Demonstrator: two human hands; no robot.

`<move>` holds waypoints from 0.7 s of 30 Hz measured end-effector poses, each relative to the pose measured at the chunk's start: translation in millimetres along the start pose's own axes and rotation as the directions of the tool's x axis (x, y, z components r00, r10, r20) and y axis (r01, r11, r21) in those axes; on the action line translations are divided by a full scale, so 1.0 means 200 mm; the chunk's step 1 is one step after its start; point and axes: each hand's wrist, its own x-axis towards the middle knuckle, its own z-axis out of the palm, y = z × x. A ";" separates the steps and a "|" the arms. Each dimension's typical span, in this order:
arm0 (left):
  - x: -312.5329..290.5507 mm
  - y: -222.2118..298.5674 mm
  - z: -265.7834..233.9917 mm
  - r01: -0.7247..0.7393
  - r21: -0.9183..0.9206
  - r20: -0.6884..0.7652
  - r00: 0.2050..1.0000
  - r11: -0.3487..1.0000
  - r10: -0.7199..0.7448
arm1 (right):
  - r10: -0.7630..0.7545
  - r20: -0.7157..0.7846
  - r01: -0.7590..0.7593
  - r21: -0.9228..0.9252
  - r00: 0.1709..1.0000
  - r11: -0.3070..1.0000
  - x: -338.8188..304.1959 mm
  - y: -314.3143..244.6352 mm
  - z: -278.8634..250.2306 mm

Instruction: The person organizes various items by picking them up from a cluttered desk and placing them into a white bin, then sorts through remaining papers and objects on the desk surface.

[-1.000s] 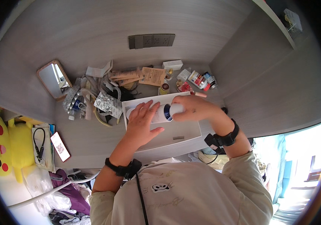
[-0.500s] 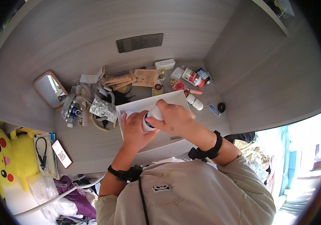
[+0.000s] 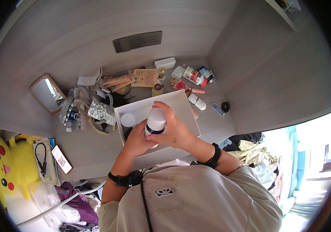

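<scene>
A bottle (image 3: 157, 119) with a broad white cap and a dark blue band is held between my two hands, upright over a white open box (image 3: 146, 103). My left hand (image 3: 137, 139) wraps round its lower left side. On the other side my right hand (image 3: 176, 130) curls, its thumb across the front and its fingers behind the cap. Inside the box, left of the bottle, stands a round white-lidded container (image 3: 127, 120), partly hidden by my left hand. The bottle's base is mostly covered by my fingers.
Pill bottles (image 3: 193, 75), a white tube-like bottle (image 3: 197, 102) and a black ring (image 3: 225, 107) lie right of the box. Left are blister packs (image 3: 101, 112), a mirror (image 3: 48, 94) and a phone (image 3: 61, 159). Paper packets (image 3: 145, 77) lie behind. A side panel (image 3: 266, 77) rises at right.
My right hand has slid from over the cap to the bottle's right side, leaving the cap in sight. The bottle is more upright. More of the white-lidded container shows.
</scene>
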 end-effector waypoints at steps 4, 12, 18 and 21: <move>0.02 0.03 -0.01 -0.044 0.046 -0.044 0.998 0.998 0.046 | -0.031 -0.018 0.031 -0.020 0.999 0.999 -0.04 0.04 0.03; 0.02 0.03 0.01 -0.042 0.128 -0.043 0.998 0.991 0.047 | 0.026 -0.004 -0.026 0.004 1.000 1.000 -0.02 0.05 0.00; -0.01 -0.07 -0.12 0.147 -0.362 -0.004 0.987 0.921 -0.160 | 0.071 -0.233 -0.123 -0.215 0.970 0.969 0.05 0.34 -0.14; -0.08 -0.14 -0.23 0.259 -0.777 0.202 0.966 0.573 -0.161 | -0.063 -0.257 -0.016 -0.293 0.964 0.956 0.09 0.48 -0.17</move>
